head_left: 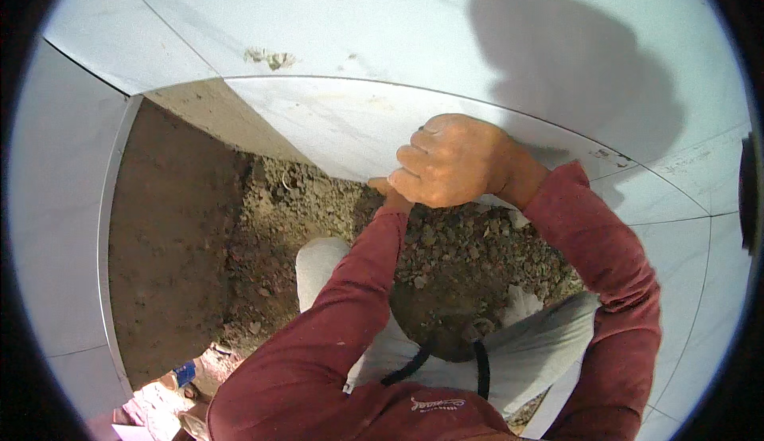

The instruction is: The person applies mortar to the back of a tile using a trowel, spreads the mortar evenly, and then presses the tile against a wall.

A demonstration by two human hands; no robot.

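A white, faintly veined wall tile (318, 122) stands low on the wall, its top edge meeting the tiles above along a thin seam. My right hand (455, 158) is closed in a fist over this tile, knuckles toward the left, and nothing shows in it. Whether it touches the tile surface I cannot tell. Below it, my left hand (391, 194) is at the tile's lower edge. A fingertip shows there, but most of that hand is hidden behind the right fist and its own sleeve.
Larger pale tiles (358, 19) cover the wall above, with a mortar smear (270, 59). Bare grey-brown wall (167, 234) is exposed at left, beside a tiled panel (56, 202). Loose rubble (485, 250) covers the ground around my legs. A blue item (184, 374) lies at lower left.
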